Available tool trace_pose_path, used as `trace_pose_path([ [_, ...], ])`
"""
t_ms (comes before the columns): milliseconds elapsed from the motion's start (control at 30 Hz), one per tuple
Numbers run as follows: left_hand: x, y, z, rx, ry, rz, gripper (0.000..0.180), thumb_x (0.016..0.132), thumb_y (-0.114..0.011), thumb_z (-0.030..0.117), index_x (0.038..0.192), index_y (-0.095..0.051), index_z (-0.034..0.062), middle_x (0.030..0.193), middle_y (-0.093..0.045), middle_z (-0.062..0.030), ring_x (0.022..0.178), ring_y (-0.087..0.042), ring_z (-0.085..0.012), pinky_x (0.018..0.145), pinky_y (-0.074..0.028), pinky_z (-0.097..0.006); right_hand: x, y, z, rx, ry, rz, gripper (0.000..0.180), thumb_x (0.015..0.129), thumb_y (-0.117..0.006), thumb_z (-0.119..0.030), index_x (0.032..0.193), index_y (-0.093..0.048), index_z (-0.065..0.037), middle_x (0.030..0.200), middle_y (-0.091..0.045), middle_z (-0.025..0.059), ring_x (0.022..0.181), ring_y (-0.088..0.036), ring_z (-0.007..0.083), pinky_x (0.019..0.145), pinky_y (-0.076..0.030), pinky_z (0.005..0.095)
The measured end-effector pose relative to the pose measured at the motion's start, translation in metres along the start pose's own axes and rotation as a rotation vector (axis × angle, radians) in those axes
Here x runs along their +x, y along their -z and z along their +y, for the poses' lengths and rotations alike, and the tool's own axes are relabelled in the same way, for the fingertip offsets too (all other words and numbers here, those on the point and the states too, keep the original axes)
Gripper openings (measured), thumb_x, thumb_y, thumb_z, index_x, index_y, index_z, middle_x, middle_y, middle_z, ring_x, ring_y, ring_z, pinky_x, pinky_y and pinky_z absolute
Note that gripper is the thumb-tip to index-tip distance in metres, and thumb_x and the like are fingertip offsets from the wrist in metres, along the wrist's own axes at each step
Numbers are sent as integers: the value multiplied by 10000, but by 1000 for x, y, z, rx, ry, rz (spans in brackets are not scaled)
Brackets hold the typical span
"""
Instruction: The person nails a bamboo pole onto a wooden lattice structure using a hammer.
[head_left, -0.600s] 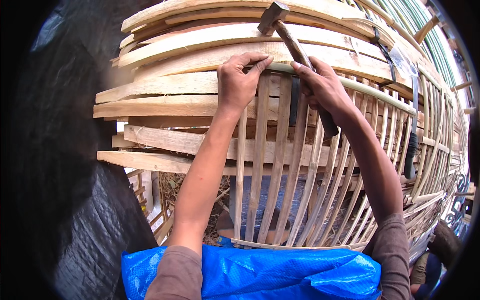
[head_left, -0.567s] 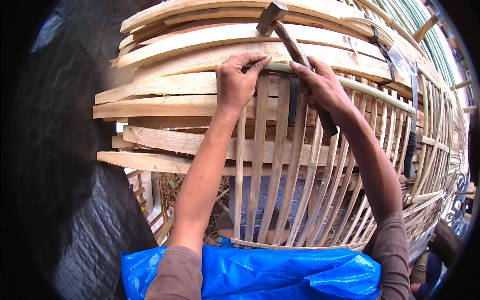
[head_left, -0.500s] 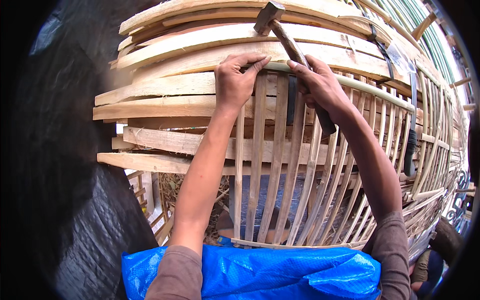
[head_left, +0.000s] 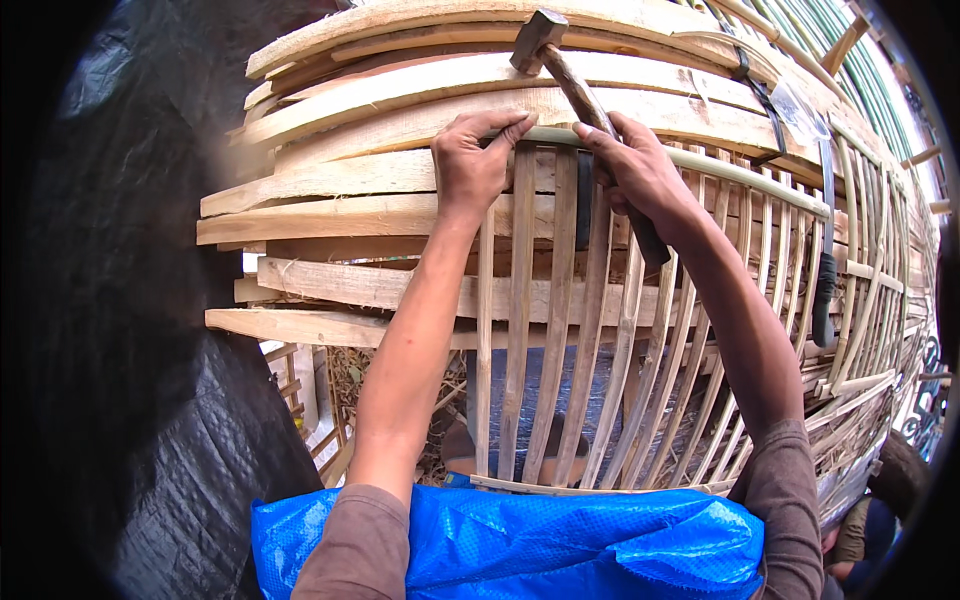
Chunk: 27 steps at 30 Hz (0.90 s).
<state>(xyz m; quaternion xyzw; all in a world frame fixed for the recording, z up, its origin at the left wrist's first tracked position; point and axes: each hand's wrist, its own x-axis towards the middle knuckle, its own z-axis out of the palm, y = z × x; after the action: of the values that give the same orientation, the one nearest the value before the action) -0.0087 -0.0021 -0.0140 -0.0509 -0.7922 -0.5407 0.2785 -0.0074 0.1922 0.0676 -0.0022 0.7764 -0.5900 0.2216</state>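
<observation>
A bamboo lattice panel with upright slats (head_left: 519, 320) stands before me, topped by a pale bamboo rail (head_left: 755, 180). At the rail's left end, my left hand (head_left: 472, 165) is closed, thumb and forefinger pinching the rail's end; anything small between the fingertips is hidden. My right hand (head_left: 640, 178) wraps round the wooden handle of a hammer (head_left: 575, 85), its thumb tip touching the rail. The steel hammer head points up and away, above the rail, and the darker handle end sticks out below my palm. A dark flat strip (head_left: 584, 200) shows behind the slats beneath the rail.
Stacked rough timber planks (head_left: 340, 215) lie behind the panel. A long blade with a black handle (head_left: 824, 300) hangs at the rail's right end. Blue plastic sheeting (head_left: 500, 545) covers my lap; black sheeting (head_left: 190, 400) hangs at left. Another person's arm (head_left: 850, 535) shows lower right.
The view has shifted slightly, so the planks sit a little farther right. Both hands keep their grips, and the hammer stays almost in place.
</observation>
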Motion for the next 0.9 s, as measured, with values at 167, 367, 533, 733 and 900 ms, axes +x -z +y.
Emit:
trace_pose_path([
  [167,1,-5,0,1,-3,73,149,770,-831,183,879,-798,88,840,-754,-89,808,-699,-198,763,-533,-321,2,0,2,-23,-1,15,301,982,-607,-404,953,-504,-123,639,-437,-46,460,-369,29,413,-302,207],
  [367,1,-11,-1,-221,67,103,148,772,-832,159,852,-751,64,820,-747,-92,786,-710,-189,732,-547,-326,0,0,0,-44,-2,32,311,979,-610,-413,965,-507,-120,641,-438,-43,463,-374,29,415,-305,206],
  [533,-1,-7,-5,-104,-9,55,169,817,-803,126,929,-699,55,843,-741,-60,832,-701,-131,741,-540,-277,-1,-2,-1,-45,-1,28,310,980,-608,-413,974,-508,-120,647,-440,-40,465,-374,31,417,-305,206],
  [733,-2,-5,1,-11,1,60,170,806,-819,161,912,-724,67,884,-757,-60,836,-695,-121,752,-530,-265,-3,-2,-3,-43,-1,20,298,983,-605,-405,976,-509,-123,648,-438,-41,466,-370,29,418,-299,204],
  [900,-1,-5,-4,142,-181,104,105,775,-818,202,851,-779,140,833,-758,-24,827,-684,-180,802,-449,-342,-3,-2,-5,-26,9,12,282,993,-595,-338,953,-522,-68,614,-452,-39,475,-425,49,414,-338,238],
])
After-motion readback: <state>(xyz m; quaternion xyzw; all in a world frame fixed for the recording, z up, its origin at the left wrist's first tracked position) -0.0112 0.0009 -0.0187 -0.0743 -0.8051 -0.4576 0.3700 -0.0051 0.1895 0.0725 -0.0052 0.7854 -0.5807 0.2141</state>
